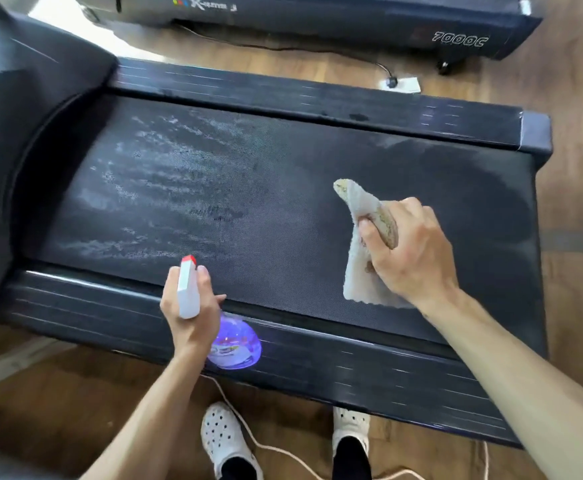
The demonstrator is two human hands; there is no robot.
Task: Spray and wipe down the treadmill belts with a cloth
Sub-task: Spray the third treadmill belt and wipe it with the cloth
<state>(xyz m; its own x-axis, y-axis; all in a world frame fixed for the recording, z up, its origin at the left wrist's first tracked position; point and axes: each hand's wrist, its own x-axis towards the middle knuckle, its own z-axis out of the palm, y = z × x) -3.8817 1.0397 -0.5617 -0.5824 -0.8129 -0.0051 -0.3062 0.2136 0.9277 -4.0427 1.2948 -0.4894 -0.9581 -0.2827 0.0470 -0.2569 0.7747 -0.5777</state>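
Note:
A dark treadmill belt runs across the view, with whitish wet spray streaks over its left half. My left hand grips a spray bottle of blue liquid by its neck, above the near side rail. The bottle's white and red nozzle points toward the streaked belt. My right hand holds a bunched off-white cloth just over the belt's right half. Whether the cloth touches the belt is unclear.
A second treadmill marked 7000C stands at the back. A power strip with a black cable lies on the wooden floor between them. A pale cord trails by my white clogs. The grey motor hood rises at left.

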